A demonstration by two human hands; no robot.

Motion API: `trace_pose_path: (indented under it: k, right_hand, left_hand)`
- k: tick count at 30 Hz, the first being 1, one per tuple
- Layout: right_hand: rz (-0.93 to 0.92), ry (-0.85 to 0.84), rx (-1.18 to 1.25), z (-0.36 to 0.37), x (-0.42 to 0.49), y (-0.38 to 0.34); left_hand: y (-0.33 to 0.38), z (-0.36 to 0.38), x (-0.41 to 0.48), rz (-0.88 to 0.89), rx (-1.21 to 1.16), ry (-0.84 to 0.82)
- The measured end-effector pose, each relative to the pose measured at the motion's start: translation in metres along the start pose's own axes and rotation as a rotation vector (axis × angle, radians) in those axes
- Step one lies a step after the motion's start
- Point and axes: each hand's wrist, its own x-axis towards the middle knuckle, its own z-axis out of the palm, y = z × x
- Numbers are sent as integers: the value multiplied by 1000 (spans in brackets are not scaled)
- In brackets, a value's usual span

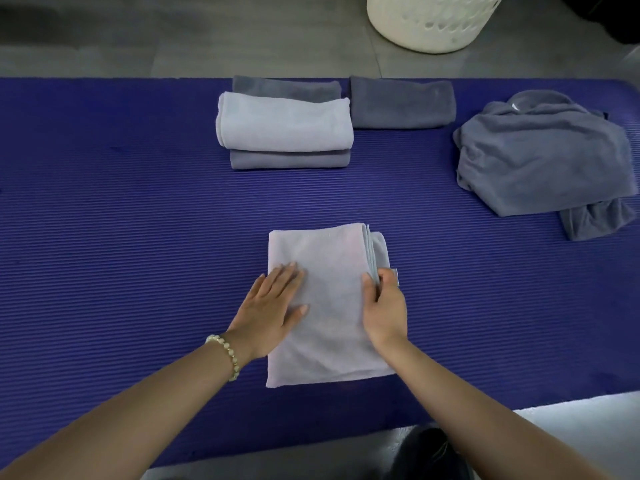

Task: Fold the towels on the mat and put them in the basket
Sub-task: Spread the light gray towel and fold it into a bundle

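On the blue mat (121, 220), close to the person, lies a pale towel (329, 323), folded into a tall shape. The left hand (273, 306) lies flat on its left side with straight fingers, pressing it down. The right hand (384, 310) pinches the layers at the right edge, thumb on top.

Those layers do not line up, and one sticks out to the side. If the next fold is made like this, I think the towel could come out crooked. If the flat hand lifts too soon, the soft cloth may slide or pop open.

Farther back sit a stack of folded towels (284, 123) and a dark folded towel (401, 103) beside it. A messy grey heap (540, 157) on the right is not folded yet. The white basket (433, 22) stands on the floor past the mat, well apart, so a loose fold could fall open on the way.
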Motion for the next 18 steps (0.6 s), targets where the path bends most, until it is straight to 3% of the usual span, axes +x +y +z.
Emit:
trace_pose_path:
  k: [8, 14, 18]
  right_hand:
    - [83, 40, -60, -18, 4, 33]
    - [161, -29, 78, -27, 10, 40]
    - [143, -143, 64, -34, 10, 45]
  left_hand:
    - [14, 7, 32, 120, 145, 71]
    - [9, -27, 77, -77, 117, -3]
    - [-2, -44, 96, -98, 114, -96]
